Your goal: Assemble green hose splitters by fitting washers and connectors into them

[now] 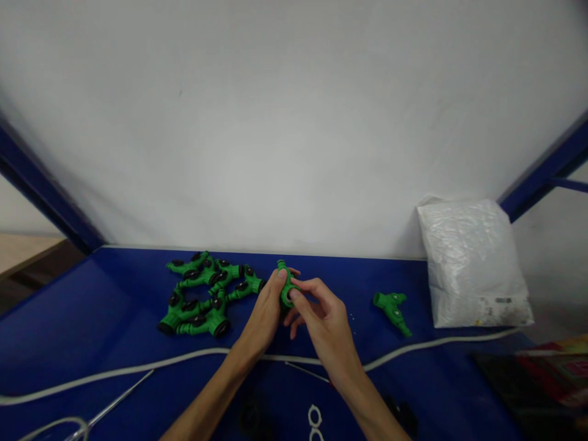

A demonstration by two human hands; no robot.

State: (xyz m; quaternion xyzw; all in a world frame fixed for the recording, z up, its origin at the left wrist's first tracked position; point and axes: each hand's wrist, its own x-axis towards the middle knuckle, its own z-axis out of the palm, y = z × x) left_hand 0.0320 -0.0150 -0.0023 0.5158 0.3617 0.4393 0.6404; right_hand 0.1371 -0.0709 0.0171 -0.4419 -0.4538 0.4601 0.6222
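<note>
Held up in front of me is a green Y-shaped hose connector (285,283) with a dark round opening at its lower end. My left hand (264,309) is closed around its left side, thumb along the body. The thumb and fingers of my right hand (328,321) pinch its lower end near that opening; whether a small part sits between them I cannot make out. Left of my hands lies a group of several green connectors (202,324) with black knobs and black end rings. Another green connector (391,309), showing no black knobs, lies to the right.
A white plastic package (475,269) stands against the wall at the right. Across the blue table (114,306) runs a white cable (184,355). Near the front edge are white rings (315,416), a thin metal rod (122,397) and dark parts (402,416). Blue posts (46,190) flank the table.
</note>
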